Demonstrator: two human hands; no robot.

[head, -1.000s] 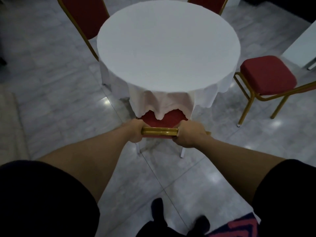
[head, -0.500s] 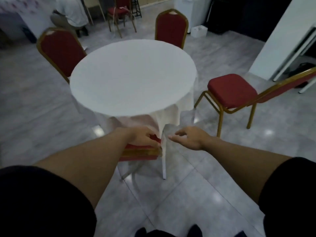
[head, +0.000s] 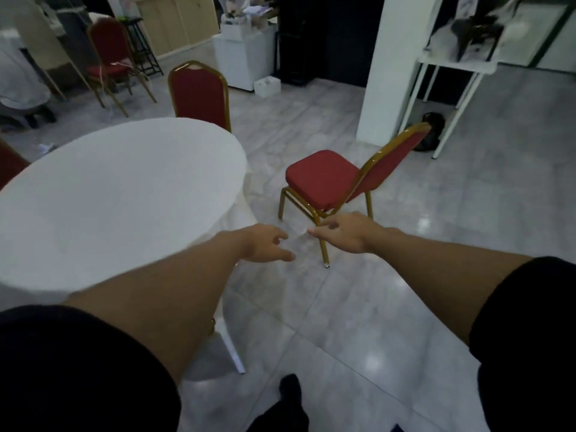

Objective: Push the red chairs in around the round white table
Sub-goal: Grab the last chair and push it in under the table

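Note:
The round white table [head: 118, 194] fills the left of the view, its cloth hanging down. A red chair with a gold frame [head: 324, 179] stands apart from the table on the right, seat facing the table, back toward the white pillar. Another red chair [head: 199, 95] stands close at the table's far side. A sliver of a third chair [head: 9, 163] shows at the left edge. My left hand [head: 265, 244] and my right hand [head: 343, 233] hang empty in front of me, fingers spread, just short of the right chair's front leg.
A white pillar [head: 386, 67] and a white side table [head: 455, 67] stand behind the right chair, with a dark bag [head: 431, 135] on the floor. Farther back are a spare red chair [head: 109, 60] and white boxes [head: 246, 57]. A person sits at the far left.
Both hands have let go of the near chair's gold backrest, which is pushed under the table. My view has swung right toward the chair standing apart from the table.

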